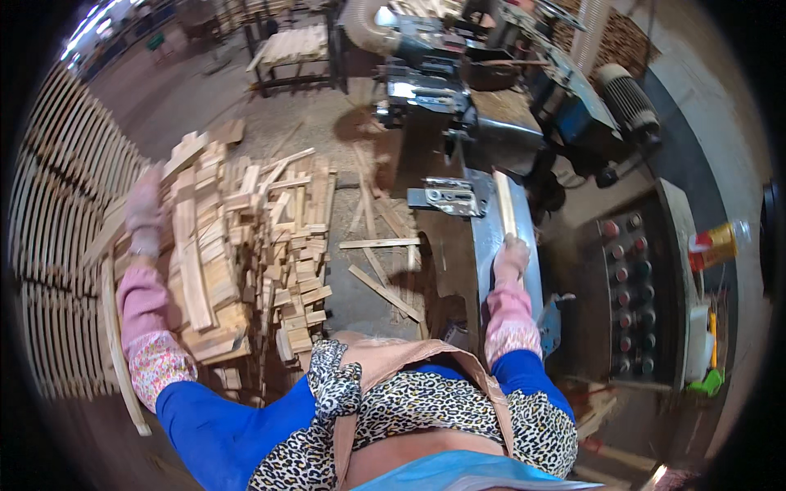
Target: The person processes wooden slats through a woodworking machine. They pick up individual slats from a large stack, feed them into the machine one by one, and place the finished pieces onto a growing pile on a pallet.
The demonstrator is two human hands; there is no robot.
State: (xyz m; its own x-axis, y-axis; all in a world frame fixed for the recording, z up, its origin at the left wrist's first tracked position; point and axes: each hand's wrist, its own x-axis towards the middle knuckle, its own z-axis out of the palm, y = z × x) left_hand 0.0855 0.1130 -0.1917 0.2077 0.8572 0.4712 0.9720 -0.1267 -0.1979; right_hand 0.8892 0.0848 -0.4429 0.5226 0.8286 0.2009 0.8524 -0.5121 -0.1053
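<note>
Hands: two, the left hand [145, 211] and the right hand [511, 256], both gloved. Wood strip on the machine surface [483, 245]: one strip [504, 203]. Heap of short wood blocks [246, 254]: one, pieces too many to count. Loose slats on the floor [327, 131]: at least three. Electric motor [627, 101]: one.

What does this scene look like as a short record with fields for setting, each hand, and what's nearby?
setting: wood workshop, seen from above the person
left hand: gloved left hand reaches onto the pile of short wooden blocks; grip blurred
right hand: gloved right hand presses the near end of a wooden strip lying on the metal machine table
left side: rack of thin curved slats
right side: control panel with round buttons
floor: loose wood offcuts
behind the machine: electric motor
</note>
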